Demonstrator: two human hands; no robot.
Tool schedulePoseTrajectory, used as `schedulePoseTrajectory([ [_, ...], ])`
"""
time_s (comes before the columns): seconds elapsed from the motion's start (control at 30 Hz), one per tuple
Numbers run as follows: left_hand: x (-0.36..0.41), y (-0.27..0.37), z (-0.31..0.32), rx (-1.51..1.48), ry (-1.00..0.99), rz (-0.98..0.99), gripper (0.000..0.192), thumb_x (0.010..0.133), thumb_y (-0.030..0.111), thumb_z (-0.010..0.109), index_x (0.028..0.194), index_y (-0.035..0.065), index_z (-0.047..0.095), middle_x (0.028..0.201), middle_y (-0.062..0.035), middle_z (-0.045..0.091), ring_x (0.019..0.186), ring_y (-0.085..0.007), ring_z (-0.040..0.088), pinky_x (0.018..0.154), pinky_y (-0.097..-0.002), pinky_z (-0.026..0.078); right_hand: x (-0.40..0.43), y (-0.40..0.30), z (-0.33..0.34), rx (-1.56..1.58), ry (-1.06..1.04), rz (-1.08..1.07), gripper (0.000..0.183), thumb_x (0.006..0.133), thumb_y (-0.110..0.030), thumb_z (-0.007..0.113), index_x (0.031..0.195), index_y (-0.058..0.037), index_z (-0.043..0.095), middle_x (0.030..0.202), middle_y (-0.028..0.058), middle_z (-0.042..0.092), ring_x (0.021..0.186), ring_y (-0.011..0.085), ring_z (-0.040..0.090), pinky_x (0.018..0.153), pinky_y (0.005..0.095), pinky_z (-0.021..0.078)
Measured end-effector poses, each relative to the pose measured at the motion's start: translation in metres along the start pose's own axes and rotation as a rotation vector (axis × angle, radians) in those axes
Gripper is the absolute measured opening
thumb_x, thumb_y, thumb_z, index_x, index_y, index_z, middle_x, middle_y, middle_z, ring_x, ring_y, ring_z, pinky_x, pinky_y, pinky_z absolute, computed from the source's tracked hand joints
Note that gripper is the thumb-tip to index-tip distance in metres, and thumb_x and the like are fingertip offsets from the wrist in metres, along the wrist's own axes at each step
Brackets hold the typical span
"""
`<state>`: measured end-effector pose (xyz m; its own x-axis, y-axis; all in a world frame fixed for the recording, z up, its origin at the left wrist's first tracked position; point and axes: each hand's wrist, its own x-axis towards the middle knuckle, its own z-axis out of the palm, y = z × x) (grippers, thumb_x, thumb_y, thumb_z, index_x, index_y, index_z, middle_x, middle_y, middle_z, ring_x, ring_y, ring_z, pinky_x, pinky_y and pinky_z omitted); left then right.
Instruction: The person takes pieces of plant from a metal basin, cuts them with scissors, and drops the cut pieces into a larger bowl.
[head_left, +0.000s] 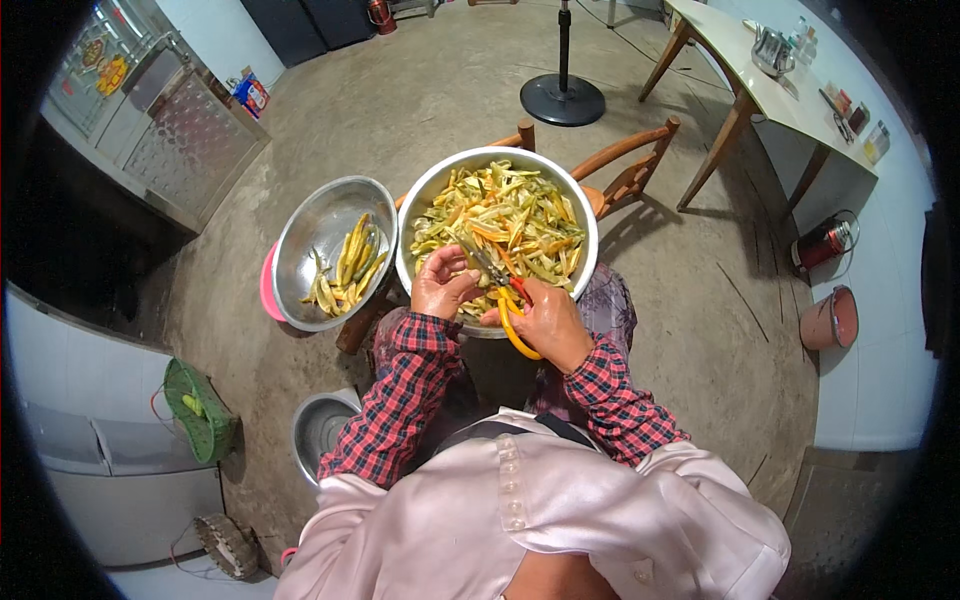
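A wide metal basin (406, 217) sits in front of me, heaped with cut yellow-green strips (510, 217), apparently peppers. Over its near side, my right hand (547, 319) grips scissors (512, 334) with yellow and red handles. Their blades point up and left, towards my left hand (441, 281). Thumb and fingers of that hand pinch a pale green piece beside the blades; the fingers partly hide it. To the left, a second metal basin (296, 247) leans at a tilt and contains several whole-looking long yellow peppers (352, 259).
A wooden chair (630, 161) stands behind the large basin. Pink plastic (268, 281) shows under the tilted basin. On the floor are a grey basin (319, 420), a green basket (199, 412), a fan base (562, 99) and a pink bucket (829, 319). A table (795, 97) stands right.
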<state>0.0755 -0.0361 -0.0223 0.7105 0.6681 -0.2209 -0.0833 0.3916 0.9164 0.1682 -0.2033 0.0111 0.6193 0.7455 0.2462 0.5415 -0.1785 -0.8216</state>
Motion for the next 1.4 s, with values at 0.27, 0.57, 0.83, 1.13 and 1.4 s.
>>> schedulePoseTrajectory([
  [0.27,0.001,0.004,-0.003,0.133,0.013,-0.090,0.041,0.083,-0.006,0.065,0.122,0.0025,0.052,0.107,-0.0103,0.063,0.091,-0.0181,0.065,0.071,-0.0300,0.058,0.001,0.005,-0.007,-0.077,-0.065,0.046,0.052,0.068,-0.046,0.081,0.089,0.0002,0.068,0.075,0.0216,0.064,0.070,0.0393,0.064,0.062,0.0437,0.0508],
  [0.57,0.015,-0.017,-0.021,0.297,-0.072,-0.012,0.042,0.081,-0.007,0.064,0.121,0.0010,0.058,0.102,-0.0070,0.064,0.079,-0.0119,0.060,0.063,-0.0247,0.050,0.008,0.016,-0.008,-0.088,-0.032,0.038,0.046,0.066,-0.042,0.083,0.084,-0.0012,0.069,0.074,0.0203,0.064,0.068,0.0382,0.064,0.061,0.0417,0.0508],
  [0.83,0.016,-0.008,-0.023,-0.018,-0.016,-0.241,0.039,0.085,-0.005,0.061,0.123,0.0013,0.052,0.107,-0.0095,0.064,0.086,-0.0166,0.065,0.073,-0.0280,0.054,0.010,0.019,-0.013,-0.066,-0.038,0.113,0.049,0.067,-0.044,0.082,0.078,0.0017,0.066,0.066,0.0211,0.061,0.062,0.0344,0.063,0.058,0.0413,0.0477],
  [1.13,0.008,0.008,-0.016,-0.260,-0.093,-0.269,0.031,0.091,0.003,0.059,0.120,0.0011,0.049,0.109,-0.0140,0.062,0.095,-0.0247,0.065,0.084,-0.0357,0.057,0.001,0.016,-0.012,-0.045,-0.085,0.085,0.057,0.065,-0.042,0.085,0.091,0.0036,0.063,0.076,0.0210,0.062,0.070,0.0366,0.063,0.062,0.0409,0.0481],
  [1.4,0.007,-0.001,-0.008,-0.117,-0.122,-0.150,0.037,0.087,-0.004,0.063,0.122,-0.0048,0.050,0.108,-0.0146,0.062,0.094,-0.0254,0.066,0.086,-0.0385,0.057,0.002,0.000,-0.023,-0.081,-0.141,0.163,0.067,0.064,-0.047,0.084,0.102,0.0051,0.064,0.097,0.0229,0.065,0.091,0.0393,0.064,0.076,0.0433,0.0509],
])
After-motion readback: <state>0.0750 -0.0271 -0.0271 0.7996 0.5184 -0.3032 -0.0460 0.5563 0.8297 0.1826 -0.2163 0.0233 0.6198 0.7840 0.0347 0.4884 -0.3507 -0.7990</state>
